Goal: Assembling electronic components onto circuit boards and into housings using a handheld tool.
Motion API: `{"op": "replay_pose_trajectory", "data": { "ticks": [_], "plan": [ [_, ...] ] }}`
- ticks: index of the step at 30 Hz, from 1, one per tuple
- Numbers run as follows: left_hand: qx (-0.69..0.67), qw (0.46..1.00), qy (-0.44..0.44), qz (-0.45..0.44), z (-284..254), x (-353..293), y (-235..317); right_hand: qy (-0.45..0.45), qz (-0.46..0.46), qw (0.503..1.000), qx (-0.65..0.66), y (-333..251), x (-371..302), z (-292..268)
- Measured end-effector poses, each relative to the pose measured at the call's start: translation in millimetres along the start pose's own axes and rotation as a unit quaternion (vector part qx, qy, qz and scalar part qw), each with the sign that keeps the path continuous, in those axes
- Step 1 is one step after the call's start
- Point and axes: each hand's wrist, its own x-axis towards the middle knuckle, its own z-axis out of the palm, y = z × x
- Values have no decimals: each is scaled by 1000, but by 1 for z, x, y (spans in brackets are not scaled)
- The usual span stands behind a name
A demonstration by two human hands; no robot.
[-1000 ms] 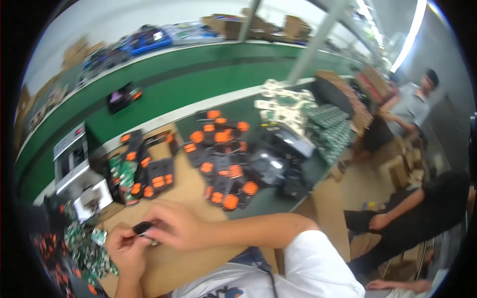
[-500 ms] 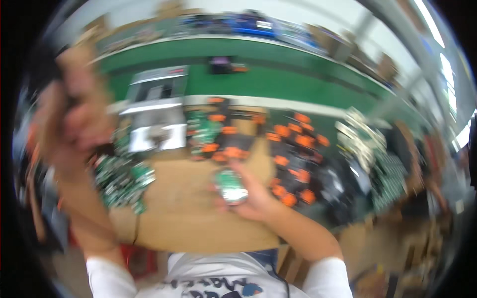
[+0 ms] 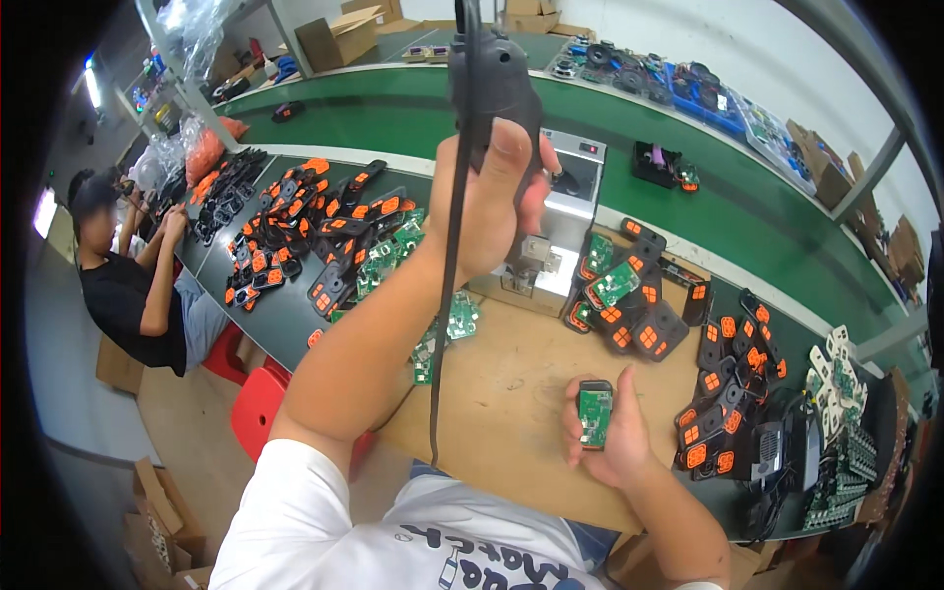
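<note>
Raised in front of me, my left hand [image 3: 501, 192] is wrapped around a black electric screwdriver [image 3: 497, 84], its dark cable hanging past my forearm. Its tip cannot be made out. Low over the brown work surface [image 3: 501, 393], my right hand [image 3: 619, 438] holds a small green circuit board [image 3: 594, 418] seated in a black casing, board side up. Behind the left hand stands a silver box-shaped machine [image 3: 580, 211], partly hidden by that hand. Black casings with orange buttons [image 3: 644, 324] and a few green boards lie in a pile beyond the right hand.
More black-and-orange casings [image 3: 723, 383] are heaped at the right, near white board panels [image 3: 836, 374]. Loose green boards [image 3: 457, 320] and further casings [image 3: 285, 226] spread leftward. A person [image 3: 128, 265] sits at the far left bench. A red stool [image 3: 261, 403] stands beside me.
The view has swung left, bringing the seated person into sight. My left hand with the screwdriver has come from the far left to the middle. My right hand still holds the board and casing.
</note>
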Motion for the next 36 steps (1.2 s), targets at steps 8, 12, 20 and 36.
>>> {"op": "replay_pose_trajectory", "data": {
  "ticks": [8,12,20,36],
  "plan": [
    [-217,969,-104,-48,22,-61,32,19,4,1000,-17,1,5,7],
    [-308,926,-217,-21,33,-87,32,18,11,1000,-7,1,2,9],
    [-185,963,-168,-100,39,-100,27,59,42,997,1,1,6,7],
    [-263,953,-82,-128,57,-129,-7,-8,2,1000,24,8,3,15]
  ]
}}
